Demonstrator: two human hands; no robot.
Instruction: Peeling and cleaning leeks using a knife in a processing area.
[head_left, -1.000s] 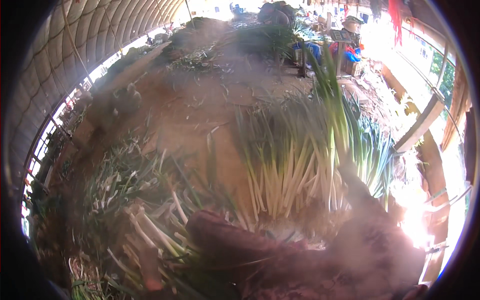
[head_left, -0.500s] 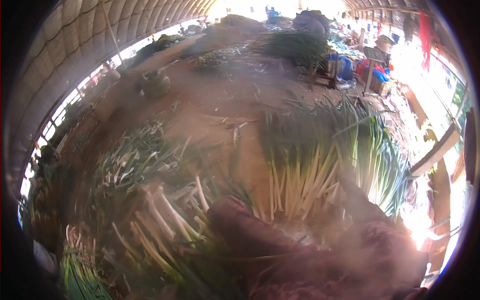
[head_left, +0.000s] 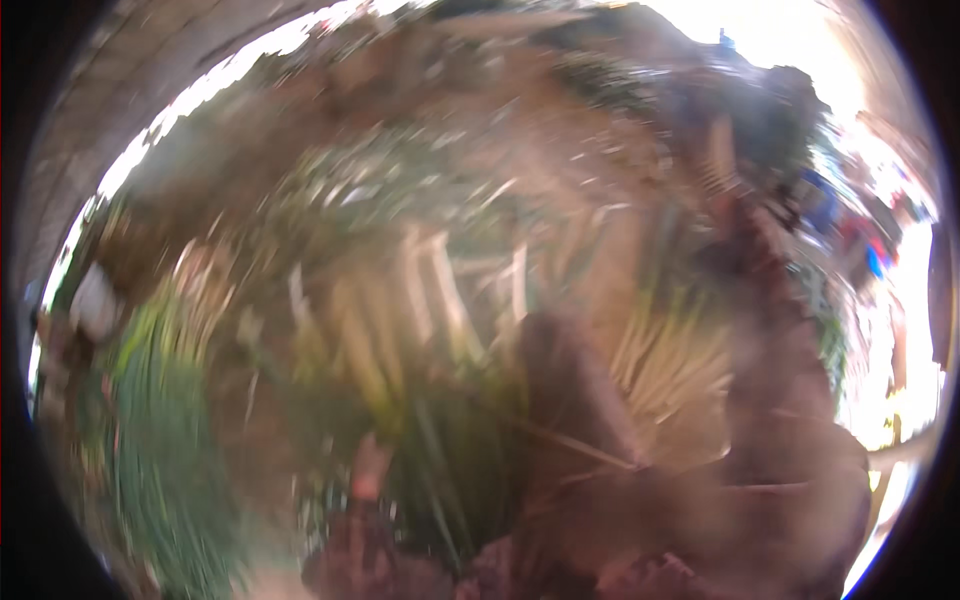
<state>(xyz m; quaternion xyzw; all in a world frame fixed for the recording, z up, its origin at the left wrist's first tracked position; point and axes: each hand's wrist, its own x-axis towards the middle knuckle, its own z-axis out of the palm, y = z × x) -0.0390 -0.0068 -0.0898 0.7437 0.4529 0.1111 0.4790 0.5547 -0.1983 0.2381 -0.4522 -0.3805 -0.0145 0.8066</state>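
Strong motion blur smears the whole view. My left hand (head_left: 370, 468) shows low left of centre, above a dark reddish sleeve. It is next to the near pile of long green onions (head_left: 440, 460), whose white stems point away from me; whether it touches them is unclear. My right arm stretches forward on the right, and a tan blur at its end looks like my right hand (head_left: 722, 158). Its fingers are smeared and nothing can be made out in them. Right of centre, more onion stems (head_left: 680, 360) fan out between my bent leg (head_left: 570, 380) and the right arm.
At the left lies a large green onion bundle (head_left: 170, 440), with a whitish object (head_left: 95, 300) by its far end. Loose onions (head_left: 360, 180) cover the brown ground farther off. Blue and red items (head_left: 850, 225) stand at the far right, near a bright opening.
The view has swung, so the near onions sit higher and farther right. My left hand has come into view at the bottom, and the right arm now reaches farther forward.
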